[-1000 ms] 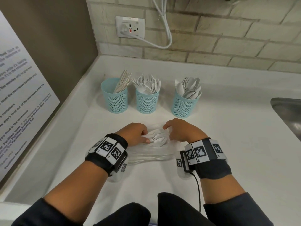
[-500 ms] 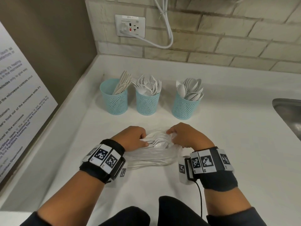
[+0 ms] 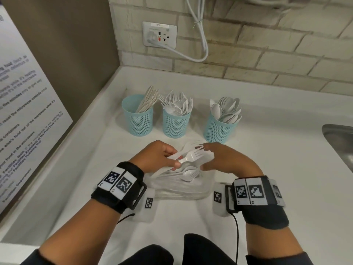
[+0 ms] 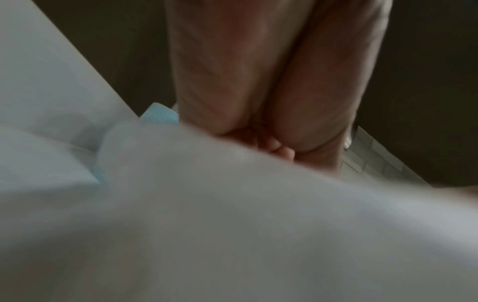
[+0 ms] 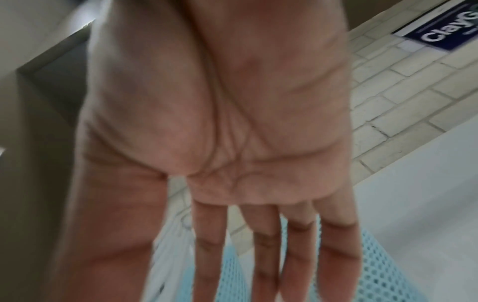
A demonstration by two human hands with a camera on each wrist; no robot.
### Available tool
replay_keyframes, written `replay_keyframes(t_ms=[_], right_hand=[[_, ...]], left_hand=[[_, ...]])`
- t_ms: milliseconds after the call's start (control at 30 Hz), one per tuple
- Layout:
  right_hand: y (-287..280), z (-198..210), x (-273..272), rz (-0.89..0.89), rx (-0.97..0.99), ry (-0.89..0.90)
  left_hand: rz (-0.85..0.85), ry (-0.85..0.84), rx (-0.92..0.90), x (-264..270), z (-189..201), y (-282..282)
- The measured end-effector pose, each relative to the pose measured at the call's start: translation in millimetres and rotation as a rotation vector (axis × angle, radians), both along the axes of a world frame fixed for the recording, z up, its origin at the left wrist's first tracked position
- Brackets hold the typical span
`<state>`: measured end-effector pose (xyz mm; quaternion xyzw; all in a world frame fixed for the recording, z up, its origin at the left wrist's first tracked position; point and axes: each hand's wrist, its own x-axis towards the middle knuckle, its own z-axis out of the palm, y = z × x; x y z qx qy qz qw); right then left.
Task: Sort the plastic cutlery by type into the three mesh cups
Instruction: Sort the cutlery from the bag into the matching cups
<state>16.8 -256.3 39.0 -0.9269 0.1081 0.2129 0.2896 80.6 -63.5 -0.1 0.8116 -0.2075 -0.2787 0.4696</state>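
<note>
Three light blue mesh cups stand in a row: the left cup holds knives, the middle cup forks, the right cup spoons. In front of them lies a clear plastic bag with white cutlery inside. My left hand pinches a small bunch of white forks by the handles, lifted just above the bag. My right hand hovers to the right of the forks with straight fingers, holding nothing. The left wrist view is mostly blocked by blurred white plastic.
The white counter meets a brick wall at the back and a brown side wall with a notice on the left. A steel sink is at the right edge. A socket with a white cable sits above the cups.
My left hand has lifted a few forks out of the bag's pile. My right hand has let go of the cutlery and straightened its fingers.
</note>
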Motion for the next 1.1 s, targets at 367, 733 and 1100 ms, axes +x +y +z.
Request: replay_keyframes(t_ms=[367,733,1100], right_hand=[[4,-11,18,-0.347,0.578,-0.246],[13,-13,28,-0.376,0.677,-0.32],[13,-11,38,-0.269,0.583,-0.347]], left_hand=[[0.087,0.27,-0.26,-6,5,-5],[0.123,0.305,-0.266,-8,4,-6],[0.042,0.286,-0.15,-11,7,-8]])
